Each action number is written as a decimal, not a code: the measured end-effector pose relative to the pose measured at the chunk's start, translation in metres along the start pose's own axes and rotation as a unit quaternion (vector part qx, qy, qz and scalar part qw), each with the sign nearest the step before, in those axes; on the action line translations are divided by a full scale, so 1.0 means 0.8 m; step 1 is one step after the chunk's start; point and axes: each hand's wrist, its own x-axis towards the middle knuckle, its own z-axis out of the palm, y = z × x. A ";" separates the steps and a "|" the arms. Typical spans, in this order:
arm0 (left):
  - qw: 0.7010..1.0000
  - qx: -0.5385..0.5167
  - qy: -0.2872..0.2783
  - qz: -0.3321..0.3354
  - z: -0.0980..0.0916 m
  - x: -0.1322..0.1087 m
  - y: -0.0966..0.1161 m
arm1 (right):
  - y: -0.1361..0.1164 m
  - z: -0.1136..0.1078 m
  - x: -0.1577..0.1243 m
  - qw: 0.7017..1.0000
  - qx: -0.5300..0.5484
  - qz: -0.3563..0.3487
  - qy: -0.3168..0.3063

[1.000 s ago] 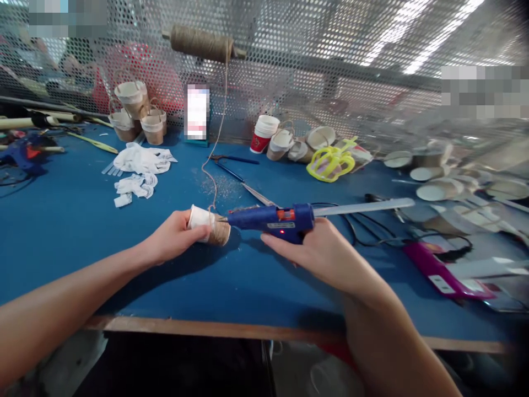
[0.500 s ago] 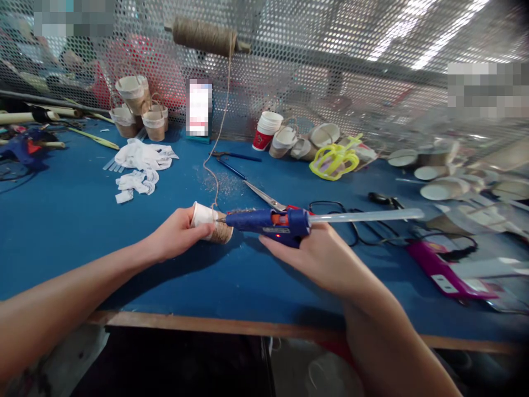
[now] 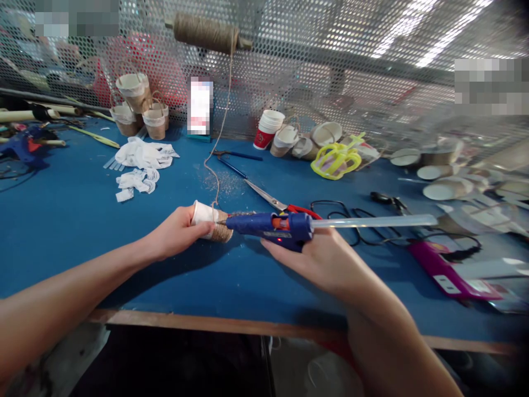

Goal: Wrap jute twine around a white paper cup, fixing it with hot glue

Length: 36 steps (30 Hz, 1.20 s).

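My left hand point(image 3: 182, 231) is closed around a small paper cup point(image 3: 202, 214) tipped on its side, white near the rim and wrapped in brown twine towards its base. In my right hand point(image 3: 318, 253) is a blue hot glue gun point(image 3: 252, 223), its red light lit and a long clear glue stick point(image 3: 372, 221) jutting from its back. The gun's nozzle meets the cup's side near my left thumb, at the edge of the wrapping. From the cup a strand of twine point(image 3: 216, 176) runs up to a twine spool point(image 3: 204, 33) on the mesh.
Scissors point(image 3: 266, 194) and blue-handled pliers point(image 3: 237, 155) lie behind the cup. White scraps point(image 3: 142, 154) and stacked twine-wrapped cups point(image 3: 155, 124) are at left. A red cup stack point(image 3: 268, 129), a yellow basket-like piece point(image 3: 334, 161) and a purple power strip point(image 3: 438, 273) are at right.
The glue gun has shifted very slightly right and down in view, its nozzle still at the cup. The left hand and cup look almost unchanged.
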 end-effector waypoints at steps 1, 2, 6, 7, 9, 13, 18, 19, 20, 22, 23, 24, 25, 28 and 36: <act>1.000 0.009 -0.002 0.000 0.000 0.000 0.000 | -0.001 0.000 0.000 1.000 -0.004 -0.006 0.001; 1.000 0.017 -0.005 -0.002 -0.001 0.000 0.001 | -0.001 -0.001 -0.001 1.000 -0.010 -0.010 0.002; 0.999 0.034 -0.022 -0.009 -0.001 0.000 0.003 | -0.003 -0.001 0.000 0.999 -0.039 -0.004 0.003; 0.999 0.036 -0.023 -0.008 -0.001 0.000 0.004 | -0.003 -0.001 0.000 0.999 -0.044 -0.002 0.002; 0.999 0.041 -0.021 -0.003 -0.001 0.000 0.004 | -0.003 -0.001 0.000 0.999 -0.051 -0.003 0.002; 0.998 0.058 -0.019 -0.001 -0.001 0.000 0.004 | -0.002 -0.001 -0.002 0.999 -0.042 -0.011 0.002; 0.998 0.066 -0.018 -0.002 -0.002 0.000 0.004 | -0.003 0.000 -0.002 0.999 -0.040 -0.005 -0.001; 0.998 0.063 -0.021 0.002 -0.002 0.000 0.004 | -0.003 0.000 -0.002 0.999 -0.042 -0.001 0.003; 0.998 0.059 -0.024 0.005 -0.002 0.000 0.004 | -0.003 0.000 -0.002 0.999 -0.044 0.001 0.008; 0.998 0.059 -0.026 0.009 -0.002 -0.001 0.005 | -0.004 0.000 -0.002 0.999 -0.043 0.001 0.012; 0.998 0.061 -0.027 0.008 -0.002 -0.001 0.005 | -0.004 0.000 -0.002 0.999 -0.041 -0.003 0.010; 0.997 0.065 -0.028 0.008 -0.001 -0.001 0.005 | -0.004 0.000 -0.003 0.999 -0.040 -0.007 0.006; 0.997 0.069 -0.029 0.007 -0.001 -0.001 0.006 | -0.004 -0.001 -0.003 0.999 -0.040 -0.011 0.000; 0.997 0.067 -0.030 0.010 -0.001 -0.001 0.006 | -0.005 -0.001 -0.002 0.999 -0.044 -0.007 -0.008; 0.995 0.088 -0.039 0.025 -0.003 -0.002 0.004 | -0.002 -0.001 -0.004 0.999 -0.042 -0.012 0.001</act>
